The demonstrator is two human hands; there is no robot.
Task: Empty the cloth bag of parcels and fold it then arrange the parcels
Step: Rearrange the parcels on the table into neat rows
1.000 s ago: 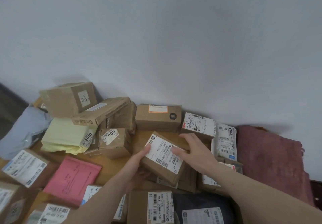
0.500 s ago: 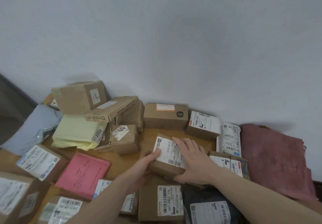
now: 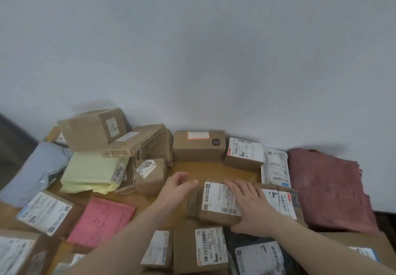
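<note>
- The labelled brown parcel (image 3: 216, 202) lies flat on the wooden tabletop (image 3: 205, 170), near its middle, white label facing up.
- The right hand (image 3: 255, 206) lies on top of it with straight fingers spread over the label and the thumb at the near edge; its grip is wide, pressing rather than clasping.
- The left hand (image 3: 177, 187) hangs just beside the parcel's left end, fingers loosely bent, its grip holding nothing.
- The folded dark red cloth bag (image 3: 330, 191) sits at the right end of the tabletop against the wall.
- Behind the parcel stand a brown box with an orange label (image 3: 198, 146) and a labelled box (image 3: 244, 153).
- To the left are a pink envelope (image 3: 102, 221), a yellow padded parcel (image 3: 92, 172) and stacked brown boxes (image 3: 94, 129).
</note>
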